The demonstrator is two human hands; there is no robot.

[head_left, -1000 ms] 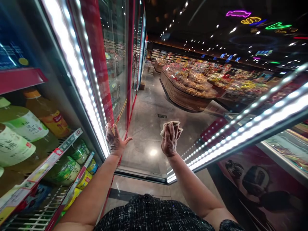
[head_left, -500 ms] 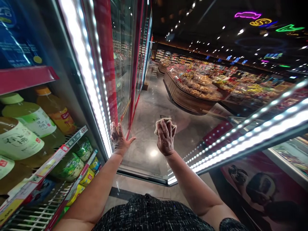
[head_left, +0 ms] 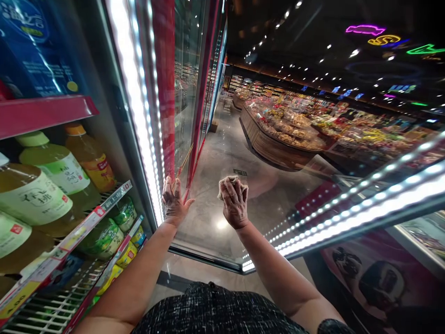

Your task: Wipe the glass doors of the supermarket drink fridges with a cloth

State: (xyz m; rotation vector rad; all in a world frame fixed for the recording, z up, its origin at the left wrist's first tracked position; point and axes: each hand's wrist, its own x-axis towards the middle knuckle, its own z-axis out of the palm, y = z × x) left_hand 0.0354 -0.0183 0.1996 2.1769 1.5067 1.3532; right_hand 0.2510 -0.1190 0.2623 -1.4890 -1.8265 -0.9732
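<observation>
In front of me stands a glass cooler door (head_left: 205, 222), swung out from the shelves, with LED strips along both of its sides. My right hand (head_left: 235, 204) presses a crumpled beige cloth (head_left: 229, 181) against the pane, its fingers bent over the cloth. Over by the left side of the door, my left hand (head_left: 175, 202) is spread against the glass beside the bright LED strip (head_left: 142, 93), thumb stretched out to the right, holding nothing.
Left of me, cooler shelves carry drink bottles (head_left: 45, 195) and blue packs (head_left: 38, 46) behind a price rail (head_left: 79, 227). Through the glass, a curved wooden display counter (head_left: 274, 144) heaped with goods stands on the shiny floor. A chest freezer (head_left: 417, 232) is at right.
My right hand and the cloth have slid slightly left and down on the glass. My left hand stays at the door's left side. The view has shifted a little.
</observation>
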